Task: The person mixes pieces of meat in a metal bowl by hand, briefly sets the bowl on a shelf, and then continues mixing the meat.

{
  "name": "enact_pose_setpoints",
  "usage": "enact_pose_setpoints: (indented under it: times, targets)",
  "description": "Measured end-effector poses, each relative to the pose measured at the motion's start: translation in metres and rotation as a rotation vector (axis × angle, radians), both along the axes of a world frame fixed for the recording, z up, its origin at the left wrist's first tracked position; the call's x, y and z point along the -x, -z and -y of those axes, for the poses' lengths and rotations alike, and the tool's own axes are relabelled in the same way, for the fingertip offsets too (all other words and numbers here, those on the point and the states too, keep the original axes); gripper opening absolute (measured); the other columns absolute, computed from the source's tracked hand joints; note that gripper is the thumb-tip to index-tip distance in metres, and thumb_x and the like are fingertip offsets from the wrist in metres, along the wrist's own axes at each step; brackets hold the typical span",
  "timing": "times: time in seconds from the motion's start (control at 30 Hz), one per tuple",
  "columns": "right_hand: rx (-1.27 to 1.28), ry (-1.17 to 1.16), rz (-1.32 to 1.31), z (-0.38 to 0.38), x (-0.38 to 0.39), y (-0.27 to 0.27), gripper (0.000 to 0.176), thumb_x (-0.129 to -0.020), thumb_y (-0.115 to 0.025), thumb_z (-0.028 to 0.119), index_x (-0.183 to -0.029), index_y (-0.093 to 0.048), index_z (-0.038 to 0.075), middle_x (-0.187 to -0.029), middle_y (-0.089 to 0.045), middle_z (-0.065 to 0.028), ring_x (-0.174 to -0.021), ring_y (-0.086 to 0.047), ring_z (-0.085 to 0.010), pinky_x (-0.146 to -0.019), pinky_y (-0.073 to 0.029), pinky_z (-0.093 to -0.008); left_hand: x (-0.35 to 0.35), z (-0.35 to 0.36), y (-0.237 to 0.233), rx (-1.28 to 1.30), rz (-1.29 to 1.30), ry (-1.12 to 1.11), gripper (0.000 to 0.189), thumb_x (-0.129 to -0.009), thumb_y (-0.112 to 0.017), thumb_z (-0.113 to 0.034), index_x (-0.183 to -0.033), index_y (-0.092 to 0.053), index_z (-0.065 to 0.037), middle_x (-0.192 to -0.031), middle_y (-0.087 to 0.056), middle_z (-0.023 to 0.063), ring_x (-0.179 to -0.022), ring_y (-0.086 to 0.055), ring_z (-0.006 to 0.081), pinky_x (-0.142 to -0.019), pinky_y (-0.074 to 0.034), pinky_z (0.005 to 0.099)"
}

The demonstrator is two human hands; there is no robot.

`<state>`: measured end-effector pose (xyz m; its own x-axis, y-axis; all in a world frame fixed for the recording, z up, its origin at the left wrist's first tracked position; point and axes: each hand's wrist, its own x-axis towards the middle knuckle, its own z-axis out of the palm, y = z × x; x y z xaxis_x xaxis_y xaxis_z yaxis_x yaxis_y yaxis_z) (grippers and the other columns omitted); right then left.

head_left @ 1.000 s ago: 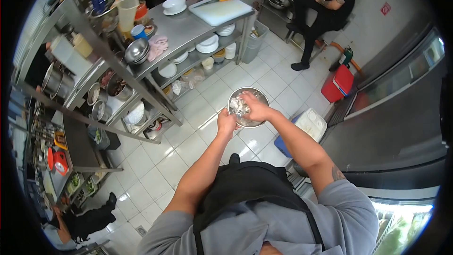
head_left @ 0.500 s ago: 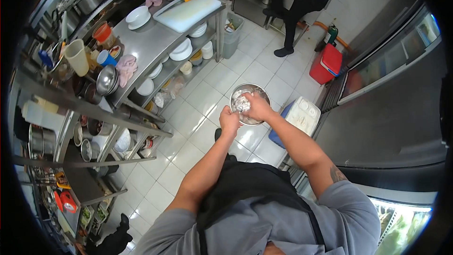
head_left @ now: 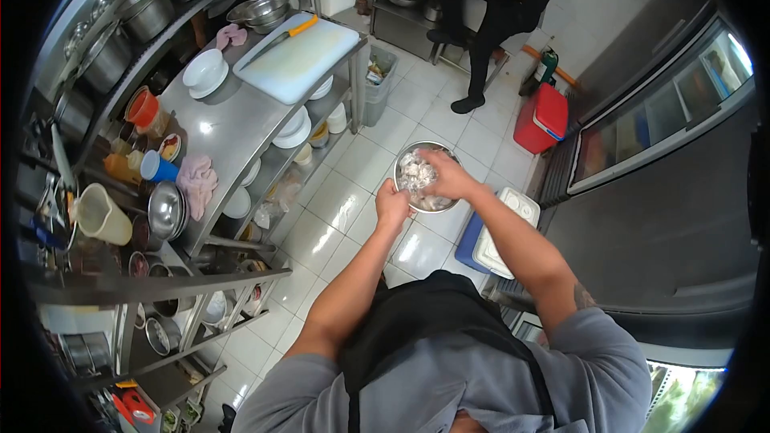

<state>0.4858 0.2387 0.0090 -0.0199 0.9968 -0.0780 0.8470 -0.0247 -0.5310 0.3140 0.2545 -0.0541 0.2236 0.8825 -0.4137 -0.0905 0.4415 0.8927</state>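
Note:
A round metal bowl [head_left: 437, 210] is held out in front of me above the tiled floor. My left hand [head_left: 393, 204] is closed on its near left rim. Inside the bowl lie several pieces of food [head_left: 417, 172] coated in white, looking like flour. My right hand [head_left: 449, 178] reaches into the bowl from the right and touches the coated pieces. Its fingers are partly sunk among them and slightly blurred.
To the left, a steel counter [head_left: 210, 124] carries a white cutting board [head_left: 301, 60] with an orange-handled knife [head_left: 281, 38]. A blue-and-white cooler [head_left: 501, 232] stands at right, before dark fridges [head_left: 658, 216]. Ahead, a person [head_left: 501, 16] sits near a red cooler [head_left: 541, 119].
My view has turned slightly, so counter and coolers sit differently. My right hand has shifted within the bowl, and more of the white-coated pieces shows.

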Motion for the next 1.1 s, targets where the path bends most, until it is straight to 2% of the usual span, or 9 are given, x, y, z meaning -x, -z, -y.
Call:
enact_pose_setpoints:
  times: [0.17,0.3,0.33,0.47,0.6,0.7,0.83,1.03,1.1]
  targets:
    - [-0.027,0.164,0.004,-0.023,-0.002,0.028,0.07,-0.071,-0.076,0.015,-0.136,-0.05,0.021,-0.121,-0.056,-0.0247,-0.112,-0.058,-0.0432,-0.094,-0.05,-0.0487,-0.022,-0.02,-0.017,-0.034,-0.026,0.015,0.012,-0.078,-0.052,0.005,-0.078,-0.044,-0.005,-0.062,-0.055,0.0105,-0.042,-0.054,0.0174,-0.034,-0.041,0.0305]
    - [-0.077,0.177,0.102,-0.043,-0.022,0.015,0.057,-0.073,-0.072,0.01,-0.126,-0.051,0.01,-0.114,-0.056,-0.0253,-0.111,-0.056,-0.0446,-0.095,-0.048,-0.0501,-0.03,-0.036,-0.022,0.016,-0.014,0.034,0.01,-0.079,-0.052,0.004,-0.081,-0.045,-0.004,-0.067,-0.057,0.0118,-0.042,-0.054,0.0172,-0.034,-0.041,0.0306]
    - [-0.019,0.091,0.101,-0.048,-0.028,0.017,0.072,-0.074,-0.071,0.009,-0.139,-0.042,0.01,-0.128,-0.051,-0.027,-0.124,-0.048,-0.0469,-0.103,-0.044,-0.0468,-0.031,-0.041,-0.02,0.023,-0.02,0.029,0.01,-0.08,-0.052,0.004,-0.082,-0.046,-0.004,-0.068,-0.058,0.012,-0.042,-0.054,0.0172,-0.034,-0.042,0.0304]
    - [0.077,-0.172,0.171,-0.046,-0.029,0.014,0.103,-0.075,-0.075,0.014,-0.156,-0.012,0.017,-0.151,-0.03,-0.0306,-0.139,-0.033,-0.0487,-0.114,-0.035,-0.0427,-0.032,-0.061,-0.01,0.076,0.047,0.01,0.007,-0.081,-0.05,0.003,-0.084,-0.047,-0.003,-0.069,-0.058,0.0116,-0.041,-0.053,0.0171,-0.035,-0.042,0.0289]
    - [0.194,0.01,0.056,-0.062,-0.016,-0.017,0.1,-0.072,-0.075,0.006,-0.155,-0.019,0.017,-0.143,-0.039,-0.0305,-0.135,-0.037,-0.0482,-0.113,-0.035,-0.045,-0.037,-0.055,-0.025,-0.018,0.055,-0.036,0.007,-0.082,-0.05,0.003,-0.084,-0.047,-0.003,-0.067,-0.058,0.011,-0.041,-0.053,0.0168,-0.036,-0.042,0.028]
    - [0.099,-0.184,0.123,-0.086,-0.037,-0.007,0.099,-0.071,-0.071,-0.001,-0.154,-0.02,0.017,-0.14,-0.042,-0.0304,-0.132,-0.039,-0.0484,-0.112,-0.036,-0.0457,-0.036,-0.062,-0.026,-0.04,0.049,-0.076,0.008,-0.082,-0.05,0.004,-0.084,-0.047,-0.003,-0.067,-0.057,0.0109,-0.041,-0.053,0.0171,-0.036,-0.043,0.0279]
    - [-0.119,-0.03,-0.107,-0.082,-0.03,0.0,0.091,-0.071,-0.067,-0.001,-0.151,-0.027,0.014,-0.141,-0.04,-0.0304,-0.134,-0.038,-0.047,-0.112,-0.036,-0.0461,-0.041,-0.067,-0.018,-0.093,0.101,-0.214,0.011,-0.083,-0.051,0.006,-0.085,-0.045,-0.003,-0.068,-0.058,0.0114,-0.042,-0.054,0.0173,-0.036,-0.044,0.0286]
    - [-0.054,0.352,-0.048,-0.083,0.009,-0.008,0.076,-0.072,-0.068,0.0,-0.142,-0.043,0.016,-0.125,-0.05,-0.029,-0.116,-0.054,-0.048,-0.098,-0.047,-0.0482,-0.046,-0.055,-0.029,-0.191,0.034,-0.182,0.011,-0.083,-0.049,0.008,-0.086,-0.046,-0.002,-0.069,-0.058,0.0126,-0.044,-0.056,0.0182,-0.035,-0.043,0.0299]
    - [-0.106,0.304,0.012,-0.082,0.0,-0.002,0.066,-0.072,-0.067,-0.002,-0.134,-0.048,0.014,-0.117,-0.052,-0.0284,-0.105,-0.059,-0.0476,-0.092,-0.049,-0.0492,-0.041,-0.055,-0.028,-0.167,0.03,-0.151,0.01,-0.082,-0.052,0.006,-0.082,-0.046,-0.002,-0.068,-0.058,0.0115,-0.046,-0.058,0.0188,-0.037,-0.047,0.0314]
